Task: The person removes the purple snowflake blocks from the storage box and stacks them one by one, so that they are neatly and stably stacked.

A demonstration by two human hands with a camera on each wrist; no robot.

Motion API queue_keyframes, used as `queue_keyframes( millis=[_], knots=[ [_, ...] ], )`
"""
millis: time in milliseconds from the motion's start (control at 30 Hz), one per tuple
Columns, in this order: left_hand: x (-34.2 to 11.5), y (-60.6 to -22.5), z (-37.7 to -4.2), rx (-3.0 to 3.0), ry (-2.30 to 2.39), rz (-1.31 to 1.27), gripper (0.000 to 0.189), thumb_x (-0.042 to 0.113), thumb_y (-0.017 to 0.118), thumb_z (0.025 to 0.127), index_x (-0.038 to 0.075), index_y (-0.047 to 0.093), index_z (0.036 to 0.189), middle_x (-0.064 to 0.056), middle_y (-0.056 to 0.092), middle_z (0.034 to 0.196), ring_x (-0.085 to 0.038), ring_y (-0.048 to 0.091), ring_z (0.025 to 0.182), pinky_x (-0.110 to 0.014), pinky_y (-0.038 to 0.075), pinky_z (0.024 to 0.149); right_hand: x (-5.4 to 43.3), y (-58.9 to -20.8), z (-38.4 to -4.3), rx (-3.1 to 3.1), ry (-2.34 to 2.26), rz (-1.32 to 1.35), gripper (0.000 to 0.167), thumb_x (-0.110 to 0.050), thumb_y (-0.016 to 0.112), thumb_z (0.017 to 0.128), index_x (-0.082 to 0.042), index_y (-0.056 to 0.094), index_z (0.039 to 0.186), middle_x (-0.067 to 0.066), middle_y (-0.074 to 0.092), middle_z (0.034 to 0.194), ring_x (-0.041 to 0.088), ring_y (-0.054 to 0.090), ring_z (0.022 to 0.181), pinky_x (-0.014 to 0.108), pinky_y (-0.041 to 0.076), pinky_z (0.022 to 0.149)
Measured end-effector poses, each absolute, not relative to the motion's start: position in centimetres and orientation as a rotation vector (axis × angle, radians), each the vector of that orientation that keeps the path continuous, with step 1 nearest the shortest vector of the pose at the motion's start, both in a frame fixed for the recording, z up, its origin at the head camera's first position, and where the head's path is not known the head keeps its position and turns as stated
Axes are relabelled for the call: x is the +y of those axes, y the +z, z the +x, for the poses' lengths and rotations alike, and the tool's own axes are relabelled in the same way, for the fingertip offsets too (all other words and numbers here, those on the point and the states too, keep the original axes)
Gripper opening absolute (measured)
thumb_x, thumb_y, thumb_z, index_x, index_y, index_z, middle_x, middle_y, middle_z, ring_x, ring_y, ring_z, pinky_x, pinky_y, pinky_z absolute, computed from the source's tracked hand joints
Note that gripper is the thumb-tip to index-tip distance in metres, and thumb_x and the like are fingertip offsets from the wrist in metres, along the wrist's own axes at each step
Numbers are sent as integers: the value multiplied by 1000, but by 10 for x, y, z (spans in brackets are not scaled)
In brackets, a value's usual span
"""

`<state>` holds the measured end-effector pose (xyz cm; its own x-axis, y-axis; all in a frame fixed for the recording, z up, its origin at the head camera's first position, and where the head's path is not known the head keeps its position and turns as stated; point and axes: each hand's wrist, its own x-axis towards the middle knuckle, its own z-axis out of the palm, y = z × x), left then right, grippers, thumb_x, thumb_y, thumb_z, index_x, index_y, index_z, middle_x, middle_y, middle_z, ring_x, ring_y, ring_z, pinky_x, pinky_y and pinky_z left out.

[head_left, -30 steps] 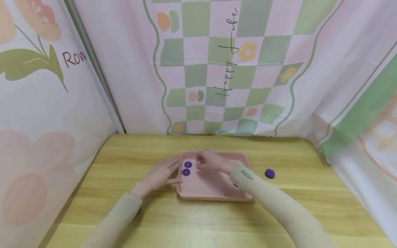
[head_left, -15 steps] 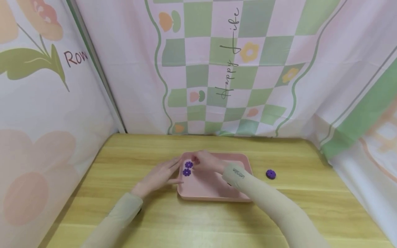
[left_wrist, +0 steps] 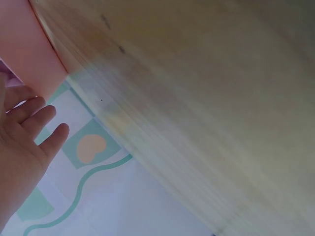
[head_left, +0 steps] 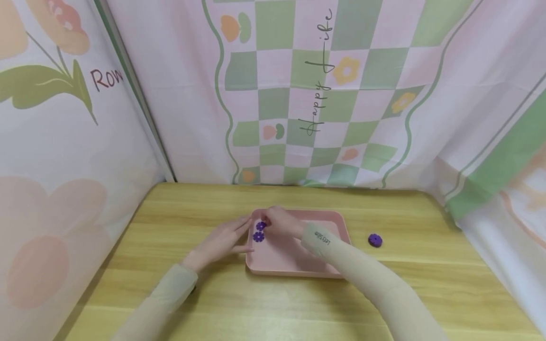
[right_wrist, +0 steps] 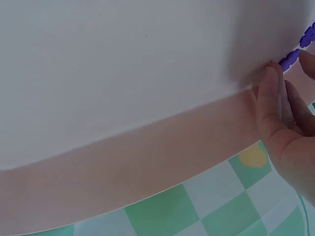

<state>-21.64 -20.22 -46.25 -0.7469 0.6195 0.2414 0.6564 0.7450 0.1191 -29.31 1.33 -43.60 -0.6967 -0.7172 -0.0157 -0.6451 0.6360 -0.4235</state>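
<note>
Two purple flower-shaped discs lie by the left end of a pink tray [head_left: 294,273]. My right hand [head_left: 282,222] reaches over the tray's far left corner, fingers curled, thumb and fingertips at the far disc [head_left: 260,227]. In the right wrist view, that disc [right_wrist: 289,60] shows between the thumb and fingertips. The near disc [head_left: 258,237] lies just in front of it, free of the hand. My left hand [head_left: 219,241] lies with fingers spread at the tray's left rim. The left wrist view shows its fingers [left_wrist: 39,118] extended beside the pink tray wall.
On the wooden table [head_left: 298,308], right of the tray, sits another purple flower-shaped piece [head_left: 375,240], which looks thicker. A checkered curtain [head_left: 307,109] hangs behind the table's far edge, with more printed curtains at both sides.
My right hand has moved left across the tray to the far disc and now partly covers it. The left hand stays at the rim. The whole view shifts slightly.
</note>
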Motion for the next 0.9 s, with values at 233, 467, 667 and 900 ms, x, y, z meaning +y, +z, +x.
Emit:
queue_keyframes(
  millis=[233, 467, 667, 900],
  knots=[
    [-202, -463, -217, -2770, -286, -1006, 83, 53, 62, 91, -2, 39, 148, -22, 40, 155, -37, 48, 139, -53, 43, 114, 11, -440, -293, 2722, -514, -1197, 46, -3, 72, 85, -7, 62, 130, 13, 74, 97, 21, 69, 83, 27, 60, 76],
    [-202, -463, -217, -2779, -295, -1010, 82, 54, 61, 91, -1, 39, 149, -22, 39, 156, -37, 47, 140, -53, 43, 114, 11, -443, -292, 2753, -485, -1175, 45, -5, 72, 87, -8, 63, 130, 15, 72, 101, 24, 67, 90, 37, 60, 87],
    [-202, -464, -217, -2795, -287, -991, 83, 54, 61, 91, -1, 39, 149, -21, 39, 156, -36, 47, 140, -52, 43, 115, 10, -443, -291, 2750, -504, -1112, 35, -4, 72, 86, -4, 68, 120, 14, 70, 98, 22, 63, 86, 37, 59, 84],
    [-201, -463, -217, -2801, -287, -987, 83, 54, 61, 91, -2, 39, 149, -21, 39, 156, -36, 47, 140, -52, 43, 115, 9, -444, -293, 2758, -500, -1085, 23, -6, 74, 85, -1, 70, 108, 14, 69, 96, 22, 64, 84, 35, 60, 81]
  ],
)
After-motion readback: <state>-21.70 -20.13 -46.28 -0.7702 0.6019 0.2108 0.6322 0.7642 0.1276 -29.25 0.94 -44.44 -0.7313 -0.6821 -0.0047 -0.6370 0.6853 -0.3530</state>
